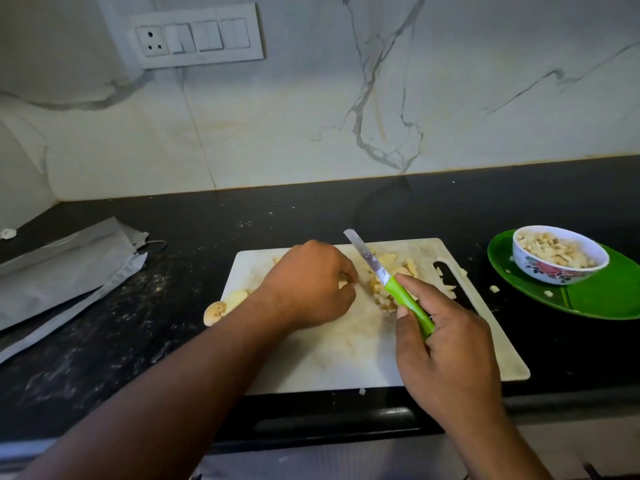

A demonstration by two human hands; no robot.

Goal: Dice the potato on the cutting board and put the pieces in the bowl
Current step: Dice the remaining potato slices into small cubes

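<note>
A white cutting board (346,358) lies on the black counter. Cut potato pieces (394,268) are piled at its far middle, and two larger potato slices (225,304) sit at its left edge. My left hand (308,282) rests on the board with fingers curled around a potato piece next to the pile. My right hand (446,351) grips the green handle of a knife (384,275), whose blade points up and left over the pile. A floral bowl (557,268) holding diced potato stands to the right.
The bowl sits on a green plate (606,299) with a few stray pieces on it. A grey folded cloth (65,271) lies at the left. A marble wall with a switch panel (197,36) is behind. The counter's front edge (311,403) runs just below the board.
</note>
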